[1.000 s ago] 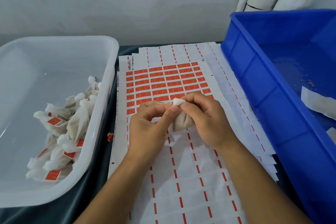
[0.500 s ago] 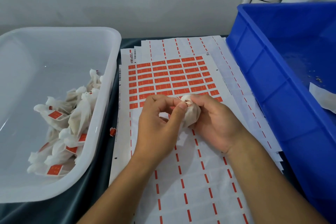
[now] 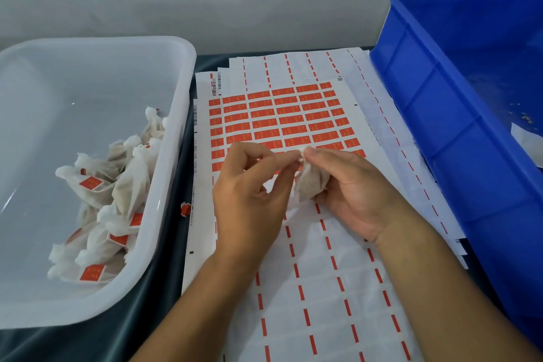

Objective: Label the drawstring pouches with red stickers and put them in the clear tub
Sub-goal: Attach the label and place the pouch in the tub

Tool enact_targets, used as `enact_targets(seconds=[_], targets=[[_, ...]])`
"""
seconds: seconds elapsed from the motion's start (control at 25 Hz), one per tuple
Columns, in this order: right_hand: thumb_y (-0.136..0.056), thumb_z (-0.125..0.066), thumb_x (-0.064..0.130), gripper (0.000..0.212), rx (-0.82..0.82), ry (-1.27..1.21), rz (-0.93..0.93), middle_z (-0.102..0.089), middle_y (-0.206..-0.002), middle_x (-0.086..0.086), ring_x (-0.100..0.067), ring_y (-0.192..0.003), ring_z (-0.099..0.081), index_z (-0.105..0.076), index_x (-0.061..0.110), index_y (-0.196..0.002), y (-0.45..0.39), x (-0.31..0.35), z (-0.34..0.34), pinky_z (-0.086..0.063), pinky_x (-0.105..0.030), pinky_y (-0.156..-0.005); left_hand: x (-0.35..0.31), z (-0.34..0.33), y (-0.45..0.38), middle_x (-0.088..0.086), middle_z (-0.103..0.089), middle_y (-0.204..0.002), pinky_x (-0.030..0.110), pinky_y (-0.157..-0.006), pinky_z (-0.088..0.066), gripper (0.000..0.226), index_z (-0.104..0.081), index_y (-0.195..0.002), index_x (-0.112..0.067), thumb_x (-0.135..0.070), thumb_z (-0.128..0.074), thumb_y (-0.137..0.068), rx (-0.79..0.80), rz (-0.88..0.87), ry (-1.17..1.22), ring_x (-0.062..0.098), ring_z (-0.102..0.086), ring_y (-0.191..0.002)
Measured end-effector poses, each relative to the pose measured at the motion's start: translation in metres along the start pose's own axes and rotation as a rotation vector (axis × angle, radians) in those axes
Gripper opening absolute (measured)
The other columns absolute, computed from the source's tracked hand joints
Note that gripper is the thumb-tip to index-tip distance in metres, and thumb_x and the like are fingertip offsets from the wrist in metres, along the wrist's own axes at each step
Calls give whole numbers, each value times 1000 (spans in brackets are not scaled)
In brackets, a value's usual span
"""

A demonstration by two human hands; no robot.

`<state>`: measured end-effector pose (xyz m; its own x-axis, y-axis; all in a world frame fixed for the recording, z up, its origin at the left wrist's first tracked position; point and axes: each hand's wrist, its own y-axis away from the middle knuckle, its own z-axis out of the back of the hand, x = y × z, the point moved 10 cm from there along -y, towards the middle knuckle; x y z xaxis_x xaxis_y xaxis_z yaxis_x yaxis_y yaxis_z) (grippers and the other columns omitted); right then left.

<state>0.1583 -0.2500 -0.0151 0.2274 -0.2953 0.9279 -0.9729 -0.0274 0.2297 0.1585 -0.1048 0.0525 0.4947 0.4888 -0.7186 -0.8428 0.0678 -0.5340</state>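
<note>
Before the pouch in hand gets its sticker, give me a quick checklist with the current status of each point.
1. Pouch held: ok, the right hand cups it above the sheets.
2. Pouch neck under control: ok, the left hand pinches at its top.
3. Red stickers available: ok, the sticker sheet has full rows just beyond the hands.
4. Sticker already on this pouch: cannot tell, the fingers hide much of it.
5. Room in the clear tub: ok, the labelled pouches fill only its right part.
6. Stray sticker on the cloth beside the tub: not ok, it lies loose.
</note>
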Motion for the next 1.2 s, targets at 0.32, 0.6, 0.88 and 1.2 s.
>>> enact_targets(seconds=[0.32,0.6,0.88,1.2], targets=[[-88,-65,49,17,-106,324,27,-72,-111,23,-4,-110,-66,-76,41,-97,3,7,15,-52,-35,-101,-1,-14,-5,-2,-63,-93,25,-63,-57,20,-81,-101,-17,-29,-74,-87,143,-86,-107,10,-57,-79],[-90,-66,48,22,-129,526,107,-72,-100,25,10,-102,-62,-74,28,-89,5,18,19,-45,-18,-82,5,-19,-2,-15,-53,-100,25,-60,-56,13,-74,-97,-28,-39,-72,-89,213,-19,-122,6,-56,-82],[-86,-60,56,30,-128,830,372,-70,-96,16,-6,-98,-64,-69,27,-93,15,45,3,-50,-9,-85,7,-18,-2,-22,-51,-93,13,-59,-50,7,-57,-83,-39,-44,-56,-86,244,79,-14,6,-59,-85],[-89,-65,47,33,-161,1082,626,-68,-107,-1,-8,-103,-62,-69,17,-103,23,57,-8,-42,-10,-91,35,-33,5,-17,-61,-78,10,-61,-47,19,-59,-75,-31,-41,-47,-88,391,382,100,1,-60,-80]])
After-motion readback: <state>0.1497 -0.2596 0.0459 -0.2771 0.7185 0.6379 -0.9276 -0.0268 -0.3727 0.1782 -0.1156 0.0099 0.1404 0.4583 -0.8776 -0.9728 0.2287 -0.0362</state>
